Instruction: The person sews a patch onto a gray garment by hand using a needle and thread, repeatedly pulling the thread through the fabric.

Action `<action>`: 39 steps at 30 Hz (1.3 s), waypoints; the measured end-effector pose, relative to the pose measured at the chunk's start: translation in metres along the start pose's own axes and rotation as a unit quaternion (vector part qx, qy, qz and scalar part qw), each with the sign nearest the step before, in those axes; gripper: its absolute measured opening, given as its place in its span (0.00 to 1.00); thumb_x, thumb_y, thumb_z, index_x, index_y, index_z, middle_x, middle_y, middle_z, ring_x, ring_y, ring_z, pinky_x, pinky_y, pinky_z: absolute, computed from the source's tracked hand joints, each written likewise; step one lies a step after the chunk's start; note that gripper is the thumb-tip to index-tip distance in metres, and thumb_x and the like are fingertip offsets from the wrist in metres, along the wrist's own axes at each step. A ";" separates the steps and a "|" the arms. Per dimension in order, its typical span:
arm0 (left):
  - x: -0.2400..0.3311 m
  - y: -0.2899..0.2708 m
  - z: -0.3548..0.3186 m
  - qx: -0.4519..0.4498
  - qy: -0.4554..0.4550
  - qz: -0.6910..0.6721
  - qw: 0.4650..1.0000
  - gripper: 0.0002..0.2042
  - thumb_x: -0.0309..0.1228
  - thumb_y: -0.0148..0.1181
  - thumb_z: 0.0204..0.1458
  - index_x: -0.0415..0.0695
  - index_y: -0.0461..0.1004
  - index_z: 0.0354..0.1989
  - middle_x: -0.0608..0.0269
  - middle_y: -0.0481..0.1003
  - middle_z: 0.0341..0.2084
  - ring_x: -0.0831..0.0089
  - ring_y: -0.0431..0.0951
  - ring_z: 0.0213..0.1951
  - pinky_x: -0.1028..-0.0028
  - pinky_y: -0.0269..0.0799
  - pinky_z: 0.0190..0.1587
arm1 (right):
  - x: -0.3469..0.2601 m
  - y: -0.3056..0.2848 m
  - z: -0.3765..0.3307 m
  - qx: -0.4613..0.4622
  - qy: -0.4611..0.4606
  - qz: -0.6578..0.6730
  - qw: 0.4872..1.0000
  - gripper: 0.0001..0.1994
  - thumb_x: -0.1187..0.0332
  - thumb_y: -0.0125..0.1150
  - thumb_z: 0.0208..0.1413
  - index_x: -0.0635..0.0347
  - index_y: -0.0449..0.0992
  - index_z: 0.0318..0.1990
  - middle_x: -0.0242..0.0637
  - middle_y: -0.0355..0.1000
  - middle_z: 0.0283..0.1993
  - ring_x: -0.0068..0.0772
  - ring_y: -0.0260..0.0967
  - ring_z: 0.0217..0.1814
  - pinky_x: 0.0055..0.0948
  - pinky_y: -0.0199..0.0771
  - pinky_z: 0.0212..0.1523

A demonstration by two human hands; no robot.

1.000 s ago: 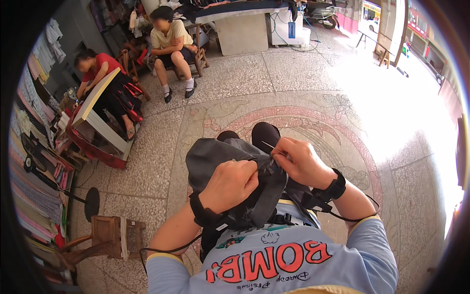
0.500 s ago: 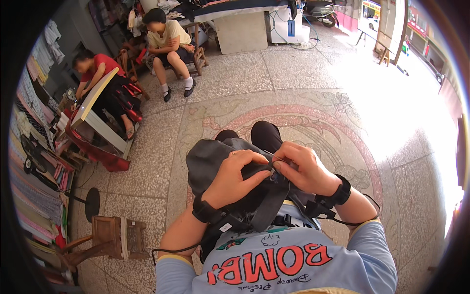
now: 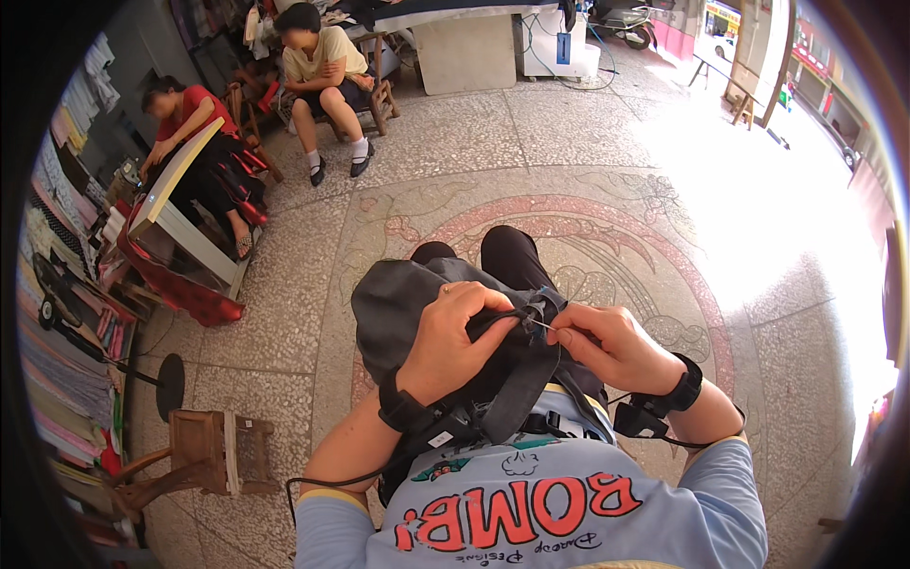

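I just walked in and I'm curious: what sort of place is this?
Probably a small open-front sewing or repair workshop. The left hand and right hand stitch a dark bag, fabric rolls line the left wall, and two people sit at a worktable.

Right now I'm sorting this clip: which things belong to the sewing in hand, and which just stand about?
In hand: dark grey fabric bag, its grey webbing strap, thin needle, left hand, right hand.
Standing about: small wooden stool, white-topped work table, round black stand base.
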State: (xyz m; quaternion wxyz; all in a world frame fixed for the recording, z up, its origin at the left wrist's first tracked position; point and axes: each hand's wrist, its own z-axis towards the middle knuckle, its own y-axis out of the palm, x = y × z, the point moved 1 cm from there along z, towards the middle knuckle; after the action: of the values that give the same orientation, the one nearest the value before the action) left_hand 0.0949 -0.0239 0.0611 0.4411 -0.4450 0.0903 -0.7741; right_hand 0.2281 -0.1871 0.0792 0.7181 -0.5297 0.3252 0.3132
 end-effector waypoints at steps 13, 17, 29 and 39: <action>0.003 -0.002 -0.003 -0.004 0.012 0.019 1.000 0.07 0.21 0.63 0.39 0.41 0.72 0.28 0.62 0.73 0.24 0.66 0.71 0.30 0.73 0.64 0.38 | 0.004 0.008 0.006 0.044 -0.024 -0.039 0.998 0.05 0.74 0.46 0.54 0.66 0.68 0.34 0.44 0.69 0.27 0.46 0.69 0.30 0.34 0.68 0.30; 0.005 -0.003 -0.002 -0.011 0.012 0.018 1.000 0.07 0.21 0.63 0.39 0.41 0.72 0.28 0.61 0.73 0.24 0.65 0.71 0.30 0.73 0.64 0.38 | 0.002 0.007 0.007 0.037 -0.020 -0.040 0.998 0.05 0.74 0.47 0.53 0.66 0.68 0.33 0.45 0.69 0.27 0.46 0.69 0.29 0.34 0.68 0.30; 0.008 0.001 -0.004 -0.031 0.013 -0.017 0.999 0.07 0.21 0.63 0.39 0.41 0.72 0.27 0.60 0.73 0.24 0.64 0.72 0.30 0.72 0.63 0.38 | 0.006 0.006 0.011 -0.010 0.060 0.109 0.992 0.07 0.69 0.47 0.57 0.62 0.67 0.30 0.34 0.65 0.21 0.30 0.61 0.18 0.25 0.60 0.19; -0.015 0.020 -0.003 -0.026 0.027 0.023 0.999 0.09 0.20 0.61 0.38 0.41 0.68 0.26 0.60 0.68 0.23 0.61 0.69 0.30 0.69 0.62 0.36 | -0.015 -0.070 -0.015 0.308 -0.078 0.305 0.898 0.07 0.70 0.46 0.58 0.61 0.66 0.29 0.25 0.59 0.20 0.10 0.50 0.12 0.12 0.48 0.09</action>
State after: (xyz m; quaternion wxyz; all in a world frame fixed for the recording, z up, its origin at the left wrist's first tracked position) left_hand 0.1079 -0.0251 0.0395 0.4444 -0.4333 0.1324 -0.7728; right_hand 0.2726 -0.2198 0.1270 0.7375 -0.1307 0.4940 0.4416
